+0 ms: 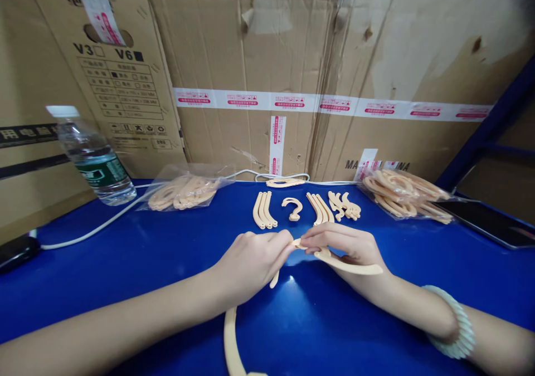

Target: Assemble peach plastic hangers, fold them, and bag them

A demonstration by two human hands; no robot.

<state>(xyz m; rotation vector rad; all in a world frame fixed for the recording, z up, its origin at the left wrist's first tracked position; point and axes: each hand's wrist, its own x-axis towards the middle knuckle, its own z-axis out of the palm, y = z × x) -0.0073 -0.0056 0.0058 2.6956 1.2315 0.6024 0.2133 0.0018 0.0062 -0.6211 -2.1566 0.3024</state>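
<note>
Beige plastic hanger parts are in both my hands, which are closed and almost touching above the blue table. My left hand (254,262) pinches a small beige piece, and the tip of a hanger arm (274,279) shows under its fingers. Between the fingers of my right hand (349,245) is a beige hanger piece, with a curved arm (353,267) sticking out to the right across the palm. Fingers hide where the parts meet. Just beyond lie a single hanger hook (295,207), curved arms on the left (264,211), more arms on the right (320,208) and a hook pile (345,205).
A curved beige piece (232,342) lies at the near edge. Bagged hanger parts sit at back left (186,191) and back right (401,193). A water bottle (94,159), white cable (90,234), black phone (491,220) and cardboard wall (246,47) surround the table (175,331).
</note>
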